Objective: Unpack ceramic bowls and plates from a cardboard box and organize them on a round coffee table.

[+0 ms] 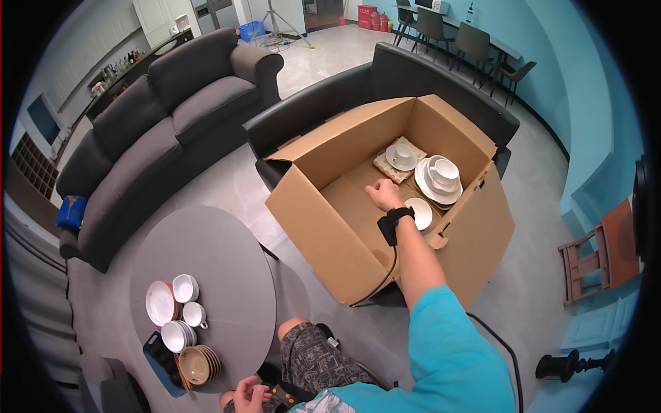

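My right hand (384,194) reaches into a large open cardboard box (330,242), its fingers curled; whether it holds anything is hidden. Just right of the wrist lies a white bowl or dish (419,213). Beyond it stands a stack of white plates (431,190) topped by a white cup (444,170). A second white cup (403,154) on a saucer (401,160) rests on a patterned square item (384,168) in the box. My left hand (251,395) is low in the view near my lap, fingers parted and bent, with nothing seen in it.
On the round grey table (227,273) at left stand stacked white bowls (178,336), tan bowls (200,364), plates (162,303), a white cup (194,314) and a blue tray (160,369). The box sits on a black sofa (320,98). A cable runs from my right wrist.
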{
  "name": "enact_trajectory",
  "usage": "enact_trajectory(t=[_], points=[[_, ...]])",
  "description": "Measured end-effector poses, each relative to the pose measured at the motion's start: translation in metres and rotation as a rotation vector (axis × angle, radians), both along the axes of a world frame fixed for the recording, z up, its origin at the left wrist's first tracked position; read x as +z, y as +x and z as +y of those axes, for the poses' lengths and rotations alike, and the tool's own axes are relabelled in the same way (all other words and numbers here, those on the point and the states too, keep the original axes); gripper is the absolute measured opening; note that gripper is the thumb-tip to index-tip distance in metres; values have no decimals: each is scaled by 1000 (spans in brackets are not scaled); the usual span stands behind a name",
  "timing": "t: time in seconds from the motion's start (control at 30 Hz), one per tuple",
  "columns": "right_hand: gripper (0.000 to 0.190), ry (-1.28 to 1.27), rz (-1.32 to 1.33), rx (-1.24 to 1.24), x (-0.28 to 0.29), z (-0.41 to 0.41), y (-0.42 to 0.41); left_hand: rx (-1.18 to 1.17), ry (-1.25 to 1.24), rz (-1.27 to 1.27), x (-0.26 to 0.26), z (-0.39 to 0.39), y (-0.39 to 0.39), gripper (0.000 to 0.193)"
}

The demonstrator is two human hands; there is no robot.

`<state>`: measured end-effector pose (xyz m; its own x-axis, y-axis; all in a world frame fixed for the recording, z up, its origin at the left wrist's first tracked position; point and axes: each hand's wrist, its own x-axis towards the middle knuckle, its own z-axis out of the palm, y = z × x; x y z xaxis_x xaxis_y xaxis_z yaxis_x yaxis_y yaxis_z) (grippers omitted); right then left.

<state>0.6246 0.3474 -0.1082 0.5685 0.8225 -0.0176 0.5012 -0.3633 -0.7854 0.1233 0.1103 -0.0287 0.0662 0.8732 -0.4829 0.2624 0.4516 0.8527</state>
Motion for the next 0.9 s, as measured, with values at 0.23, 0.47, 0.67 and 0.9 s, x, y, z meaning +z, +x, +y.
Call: enact_trajectory(t=[0.23, 0.47, 0.67, 0.9], points=[[32, -499, -115, -243, -64, 5, -1, 75, -33, 14, 5, 2, 9, 31], [32, -783, -308, -221, -113, 2, 31, 88, -52, 73, -7, 6, 10, 33], [24, -905, -345, -95, -121, 18, 30, 106, -65, 96, -13, 11, 14, 33], [26, -968, -783, -66, -179, 8, 53, 148, -22, 132, -9, 18, 14, 31]])
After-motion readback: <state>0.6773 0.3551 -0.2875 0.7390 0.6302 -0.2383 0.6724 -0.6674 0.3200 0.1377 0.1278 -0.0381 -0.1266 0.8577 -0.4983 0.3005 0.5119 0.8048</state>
